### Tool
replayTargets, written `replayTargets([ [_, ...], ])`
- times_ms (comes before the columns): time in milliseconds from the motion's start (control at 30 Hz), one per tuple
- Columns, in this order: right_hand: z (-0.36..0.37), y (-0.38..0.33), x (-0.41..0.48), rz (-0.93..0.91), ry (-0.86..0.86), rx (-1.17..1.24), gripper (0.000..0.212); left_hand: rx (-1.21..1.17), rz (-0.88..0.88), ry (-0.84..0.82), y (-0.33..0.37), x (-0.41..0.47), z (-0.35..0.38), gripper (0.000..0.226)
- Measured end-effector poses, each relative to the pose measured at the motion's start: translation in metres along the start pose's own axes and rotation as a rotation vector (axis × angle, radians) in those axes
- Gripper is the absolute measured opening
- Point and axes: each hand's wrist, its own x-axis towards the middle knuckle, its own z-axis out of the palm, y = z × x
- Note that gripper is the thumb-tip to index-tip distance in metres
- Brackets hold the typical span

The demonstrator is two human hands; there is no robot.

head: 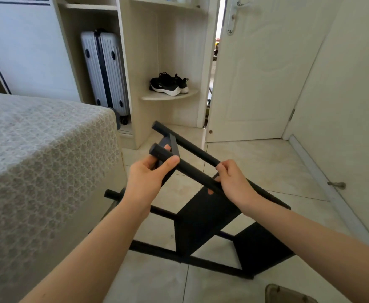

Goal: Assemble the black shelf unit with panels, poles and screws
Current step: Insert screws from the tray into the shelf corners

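The black shelf unit (203, 217) hangs tilted above the tiled floor, with black panels joined by round black poles. My left hand (148, 178) grips the near pole (188, 168) close to its upper end, thumb over the top. My right hand (233, 182) holds the same pole lower down, where it meets the middle panel. A second pole (190, 145) runs parallel behind it, and a small top panel (174, 145) sits between the two. Another panel (264, 250) is lower right. No screws are visible.
A bed with a patterned grey cover (43, 154) fills the left. Behind stand a wardrobe with a silver suitcase (104, 73), a corner shelf with black sneakers (168, 84), and a half-open white door (255, 73). A door stopper (336, 184) juts from the right wall.
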Motion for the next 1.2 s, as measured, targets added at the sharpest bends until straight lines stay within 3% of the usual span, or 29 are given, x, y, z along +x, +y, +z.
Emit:
replayTargets([
  [233,0.039,0.024,-0.007,0.028,-0.097,-0.076,0.02,-0.093,-0.133,0.002,-0.053,-0.027,-0.042,0.042],
  [533,0.097,0.068,-0.012,0.06,-0.241,-0.201,0.013,-0.24,-0.283,0.095,-0.152,-0.054,-0.084,0.071],
  [833,0.123,0.093,-0.025,0.126,-0.363,-0.266,0.01,-0.284,-0.36,0.102,-0.199,-0.081,-0.114,0.053],
  [1100,0.137,0.104,-0.037,0.149,-0.452,-0.28,0.005,-0.236,-0.417,0.107,-0.224,-0.099,-0.133,0.063],
  [1200,0.142,0.105,-0.04,0.157,-0.472,-0.277,0.009,-0.23,-0.412,0.099,-0.229,-0.103,-0.138,0.057],
])
